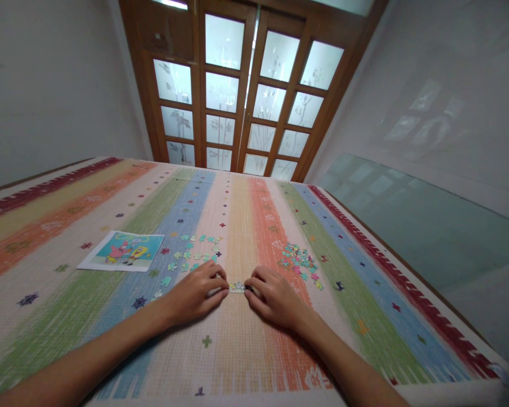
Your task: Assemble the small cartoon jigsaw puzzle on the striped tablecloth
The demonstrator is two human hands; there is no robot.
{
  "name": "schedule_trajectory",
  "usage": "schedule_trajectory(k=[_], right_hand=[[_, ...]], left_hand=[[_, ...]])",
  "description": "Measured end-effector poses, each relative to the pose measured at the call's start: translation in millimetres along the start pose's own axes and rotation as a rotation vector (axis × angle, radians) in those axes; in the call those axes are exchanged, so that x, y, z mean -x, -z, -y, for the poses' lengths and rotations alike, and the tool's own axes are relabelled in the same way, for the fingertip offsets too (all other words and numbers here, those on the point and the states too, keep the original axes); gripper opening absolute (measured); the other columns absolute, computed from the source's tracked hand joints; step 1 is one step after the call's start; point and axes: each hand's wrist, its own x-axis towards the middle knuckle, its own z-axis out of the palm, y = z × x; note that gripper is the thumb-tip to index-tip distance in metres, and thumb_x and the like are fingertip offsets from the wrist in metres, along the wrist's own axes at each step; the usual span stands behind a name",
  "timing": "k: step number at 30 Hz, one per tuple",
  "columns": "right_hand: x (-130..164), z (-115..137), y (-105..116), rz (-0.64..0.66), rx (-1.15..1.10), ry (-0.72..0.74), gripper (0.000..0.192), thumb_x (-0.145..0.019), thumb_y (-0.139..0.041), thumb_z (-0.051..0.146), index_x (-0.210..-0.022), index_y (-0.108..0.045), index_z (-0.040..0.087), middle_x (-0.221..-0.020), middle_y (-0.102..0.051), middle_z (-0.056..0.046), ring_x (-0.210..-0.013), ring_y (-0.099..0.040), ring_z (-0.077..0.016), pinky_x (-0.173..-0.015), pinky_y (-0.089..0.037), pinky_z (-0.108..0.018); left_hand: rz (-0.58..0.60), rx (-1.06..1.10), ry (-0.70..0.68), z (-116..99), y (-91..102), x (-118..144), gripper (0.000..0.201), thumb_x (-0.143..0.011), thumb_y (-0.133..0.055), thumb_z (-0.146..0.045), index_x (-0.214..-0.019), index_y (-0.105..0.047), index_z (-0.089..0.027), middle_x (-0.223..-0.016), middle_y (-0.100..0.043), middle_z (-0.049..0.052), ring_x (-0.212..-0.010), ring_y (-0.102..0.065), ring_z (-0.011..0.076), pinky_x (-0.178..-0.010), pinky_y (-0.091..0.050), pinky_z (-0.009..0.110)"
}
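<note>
A short strip of joined jigsaw pieces (237,287) lies on the striped cloth between my hands. My left hand (203,287) is closed, its thumb and fingertips pinching the strip's left end. At the right end, my right hand (271,294) grips with bent fingers, which hide that edge. Loose turquoise and pale jigsaw pieces (185,267) lie spread out just beyond my left hand. Past my right hand is a denser pile of mixed-colour pieces (299,260), some pink. A printed cartoon picture (123,251) rests flat on the left.
The striped tablecloth (203,373) covers a wide flat surface. A wooden door with frosted panes (223,90) stands beyond the far edge. White walls rise on both sides, and a pale green glass-like panel (407,209) runs along the right.
</note>
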Motion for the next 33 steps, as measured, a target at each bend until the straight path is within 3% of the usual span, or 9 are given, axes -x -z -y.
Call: schedule_trajectory(k=[9, 19, 33], right_hand=[[1.0, -0.7, -0.6, 0.002, -0.007, -0.005, 0.023, -0.100, -0.051, 0.025, -0.091, -0.071, 0.016, -0.087, -0.063, -0.009, -0.081, -0.056, -0.0205, -0.072, -0.043, -0.033], [0.7, -1.0, -0.5, 0.000, -0.003, -0.002, 0.024, -0.100, -0.050, 0.025, -0.092, -0.071, 0.016, -0.087, -0.063, -0.009, -0.082, -0.057, -0.0212, -0.072, -0.043, -0.034], [1.5, -1.4, -0.1, -0.012, 0.013, -0.003, 0.023, -0.100, -0.052, 0.026, -0.092, -0.071, 0.017, -0.087, -0.064, -0.009, -0.082, -0.056, -0.0212, -0.072, -0.043, -0.034]], left_hand=[[-0.064, 0.013, 0.049, -2.4, -4.6, 0.7, 0.020, -0.099, -0.054, -0.024, -0.113, -0.067, -0.020, -0.101, -0.063, 0.008, -0.097, -0.058, 0.0242, -0.086, -0.050, 0.039], [-0.062, 0.067, 0.120, -1.4, -6.5, 1.4, 0.020, -0.099, -0.055, -0.027, -0.109, -0.071, -0.019, -0.102, -0.064, 0.009, -0.099, -0.058, 0.0243, -0.088, -0.050, 0.040], [-0.059, 0.089, 0.119, -3.1, -4.9, 1.4, 0.020, -0.099, -0.055, -0.026, -0.109, -0.071, -0.020, -0.101, -0.063, 0.008, -0.096, -0.058, 0.0227, -0.089, -0.050, 0.039]])
